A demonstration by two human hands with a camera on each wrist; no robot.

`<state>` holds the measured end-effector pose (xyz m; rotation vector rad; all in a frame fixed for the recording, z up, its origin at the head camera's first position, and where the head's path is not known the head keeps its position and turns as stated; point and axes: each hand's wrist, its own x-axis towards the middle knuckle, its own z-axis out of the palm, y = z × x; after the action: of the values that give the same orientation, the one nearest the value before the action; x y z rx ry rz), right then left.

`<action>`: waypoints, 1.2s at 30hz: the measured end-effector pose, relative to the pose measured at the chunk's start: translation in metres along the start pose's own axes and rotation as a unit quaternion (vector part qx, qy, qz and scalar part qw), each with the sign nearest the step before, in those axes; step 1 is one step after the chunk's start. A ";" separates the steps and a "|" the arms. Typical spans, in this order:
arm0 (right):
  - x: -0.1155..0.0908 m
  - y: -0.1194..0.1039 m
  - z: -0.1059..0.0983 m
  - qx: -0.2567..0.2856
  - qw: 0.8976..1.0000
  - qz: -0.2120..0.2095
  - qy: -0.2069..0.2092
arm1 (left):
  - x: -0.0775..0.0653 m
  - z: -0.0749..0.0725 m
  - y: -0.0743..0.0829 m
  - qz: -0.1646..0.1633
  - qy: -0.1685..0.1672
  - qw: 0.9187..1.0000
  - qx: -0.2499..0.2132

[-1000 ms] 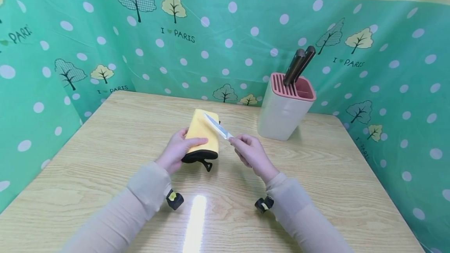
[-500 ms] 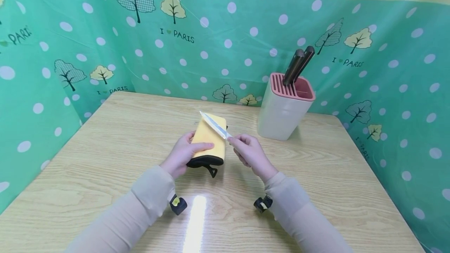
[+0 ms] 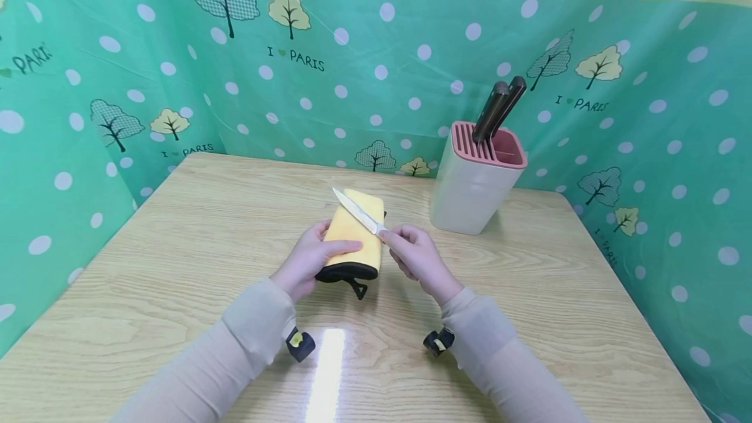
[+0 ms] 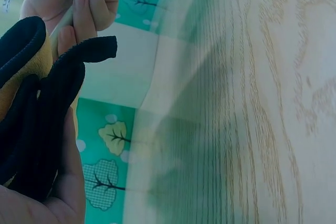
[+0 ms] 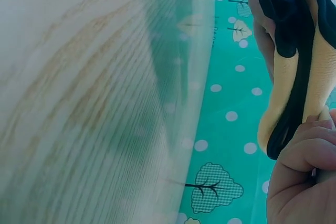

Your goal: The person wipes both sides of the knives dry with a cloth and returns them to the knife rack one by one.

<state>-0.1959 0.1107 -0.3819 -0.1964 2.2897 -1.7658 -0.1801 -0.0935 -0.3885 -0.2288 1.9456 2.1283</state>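
Note:
My left hand grips a folded yellow cloth with black edging, its thumb lying across the top face. A black loop hangs from the near end of the cloth. In my right hand is a small knife, pinched by its pale handle. Its blade lies slantwise over the cloth, the tip pointing up and left past the cloth's far left edge. The right wrist view shows the folded layers of the cloth from the side, and the right fingers curled around the handle close by it.
A white knife block with a pink slotted top stands at the back right of the wooden table. Two dark-handled knives stick up out of it. Green printed curtain encloses the table behind and at both sides.
My left hand has brought the cloth right and slightly nearer, under the blade. The knife's tip has moved a little left, now past the cloth's edge; my right hand has hardly moved.

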 end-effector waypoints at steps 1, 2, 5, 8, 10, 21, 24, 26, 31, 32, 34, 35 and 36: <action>0.000 0.000 0.000 0.000 1.000 0.000 0.000 | 0.000 0.000 0.000 0.000 -0.001 1.000 -0.002; 0.000 0.001 0.000 0.000 1.000 0.000 0.000 | 0.000 0.001 0.000 0.000 -0.002 1.000 -0.005; 0.000 0.001 0.000 0.001 1.000 -0.002 -0.002 | -0.001 0.002 0.001 0.001 -0.004 1.000 -0.010; 0.000 0.001 0.001 0.002 1.000 -0.003 -0.002 | -0.001 0.002 0.001 0.001 -0.004 1.000 -0.010; 0.000 0.001 0.001 0.002 1.000 -0.004 -0.002 | -0.001 0.002 0.001 0.001 -0.001 1.000 -0.005; -0.001 0.002 0.000 0.001 1.000 -0.003 -0.006 | -0.002 0.001 0.003 -0.005 0.007 1.000 -0.001; -0.003 0.002 -0.001 0.001 1.000 0.002 -0.006 | -0.002 0.000 0.004 -0.003 0.008 1.000 -0.004; -0.003 0.002 -0.001 0.000 1.000 0.004 -0.008 | -0.001 -0.001 0.004 -0.001 0.008 1.000 -0.005; -0.004 0.004 -0.002 -0.005 1.000 0.004 -0.010 | -0.001 -0.003 0.005 0.001 0.011 1.000 -0.003; -0.004 0.004 -0.002 -0.006 1.000 0.005 -0.009 | -0.001 -0.004 0.005 0.000 0.011 1.000 -0.003; -0.005 0.004 -0.003 -0.009 1.000 0.009 -0.006 | -0.001 -0.005 0.006 -0.001 0.012 1.000 -0.007; -0.005 0.004 -0.003 -0.009 1.000 0.010 -0.006 | 0.000 -0.006 0.006 0.000 0.012 1.000 -0.009; -0.005 0.004 -0.003 -0.009 1.000 0.011 -0.005 | 0.000 -0.007 0.007 0.001 0.011 1.000 -0.012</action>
<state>-0.1913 0.1160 -0.3845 -0.1814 2.2928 -1.7292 -0.1821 -0.1010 -0.3829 -0.2575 1.9350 2.1591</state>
